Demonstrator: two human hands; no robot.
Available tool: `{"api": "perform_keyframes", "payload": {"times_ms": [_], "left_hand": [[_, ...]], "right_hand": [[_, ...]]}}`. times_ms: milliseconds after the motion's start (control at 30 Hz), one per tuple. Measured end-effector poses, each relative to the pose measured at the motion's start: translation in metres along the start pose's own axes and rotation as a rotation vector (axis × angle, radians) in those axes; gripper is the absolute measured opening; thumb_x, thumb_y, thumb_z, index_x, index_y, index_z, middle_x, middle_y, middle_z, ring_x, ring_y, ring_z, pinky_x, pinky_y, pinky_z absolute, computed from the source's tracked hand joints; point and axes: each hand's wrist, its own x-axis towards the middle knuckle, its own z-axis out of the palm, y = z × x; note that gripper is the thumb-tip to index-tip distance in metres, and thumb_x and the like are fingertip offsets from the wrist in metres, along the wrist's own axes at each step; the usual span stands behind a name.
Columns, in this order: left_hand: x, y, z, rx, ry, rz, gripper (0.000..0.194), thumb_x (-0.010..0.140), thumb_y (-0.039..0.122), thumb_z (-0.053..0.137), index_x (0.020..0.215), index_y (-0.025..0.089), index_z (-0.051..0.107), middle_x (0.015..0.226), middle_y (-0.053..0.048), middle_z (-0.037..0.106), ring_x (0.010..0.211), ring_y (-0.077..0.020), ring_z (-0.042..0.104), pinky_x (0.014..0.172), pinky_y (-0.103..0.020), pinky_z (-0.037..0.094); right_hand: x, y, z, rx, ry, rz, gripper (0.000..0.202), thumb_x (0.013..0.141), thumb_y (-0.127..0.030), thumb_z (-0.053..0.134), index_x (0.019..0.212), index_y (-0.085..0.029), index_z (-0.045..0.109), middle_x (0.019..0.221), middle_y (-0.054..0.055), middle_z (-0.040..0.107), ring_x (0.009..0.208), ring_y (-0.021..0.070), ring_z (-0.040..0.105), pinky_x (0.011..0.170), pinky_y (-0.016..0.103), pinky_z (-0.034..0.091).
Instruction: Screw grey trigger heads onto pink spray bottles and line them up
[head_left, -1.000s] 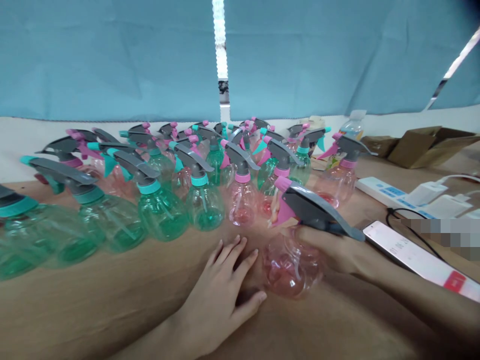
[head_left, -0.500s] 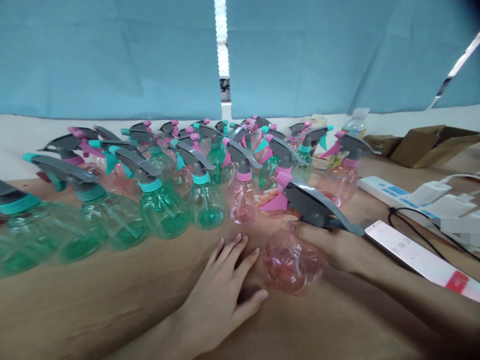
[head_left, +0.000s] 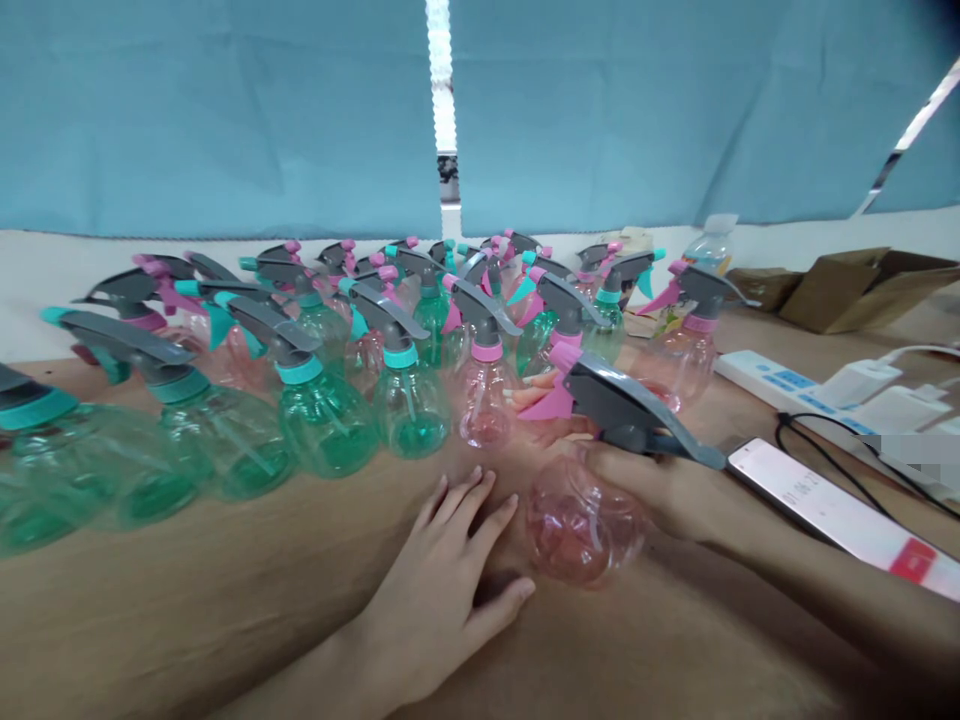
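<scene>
A brown table is carrying a crowd of green and pink spray bottles from nine to twelve o'clock. A phone, a power strip and chargers are lying at three o'clock, with cardboard boxes sitting at two o'clock.

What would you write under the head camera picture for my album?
Right hand grips a pink spray bottle; left hand lies flat on the table.
</scene>
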Motion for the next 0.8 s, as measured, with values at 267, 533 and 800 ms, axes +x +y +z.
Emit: {"api": "perform_keyframes", "payload": {"times_ms": [267, 533, 800], "left_hand": [[-0.001, 0.000, -0.001, -0.007, -0.012, -0.009, 0.055, 0.093, 0.050, 0.046, 0.136, 0.016, 0.043, 0.146, -0.014, 0.033, 0.133, -0.0308, 0.029, 0.105, -0.053, 0.027], [-0.001, 0.000, 0.000, -0.011, -0.017, -0.013, 0.057, 0.092, 0.052, 0.047, 0.137, 0.017, 0.042, 0.146, -0.015, 0.033, 0.133, -0.0305, 0.029, 0.105, -0.053, 0.026], [-0.001, 0.001, 0.000, -0.010, -0.026, -0.022, 0.056, 0.091, 0.051, 0.048, 0.136, 0.018, 0.043, 0.146, -0.014, 0.033, 0.133, -0.0308, 0.029, 0.105, -0.052, 0.026]], "right_hand": [[-0.003, 0.014, -0.003, -0.065, -0.059, 0.021, 0.011, 0.071, -0.025, 0.054, 0.060, -0.024, 0.049, 0.054, -0.004, 0.047, 0.056, 0.0155, 0.048, 0.055, 0.030, 0.042], [-0.004, 0.029, -0.004, -0.058, -0.049, 0.042, 0.015, 0.077, -0.035, 0.054, 0.067, -0.024, 0.057, 0.060, -0.001, 0.056, 0.069, 0.0206, 0.058, 0.070, 0.038, 0.047], [-0.002, 0.024, -0.001, -0.023, -0.046, 0.021, 0.015, 0.077, -0.032, 0.053, 0.065, -0.024, 0.053, 0.063, -0.002, 0.057, 0.064, 0.0177, 0.057, 0.068, 0.035, 0.048]]}}
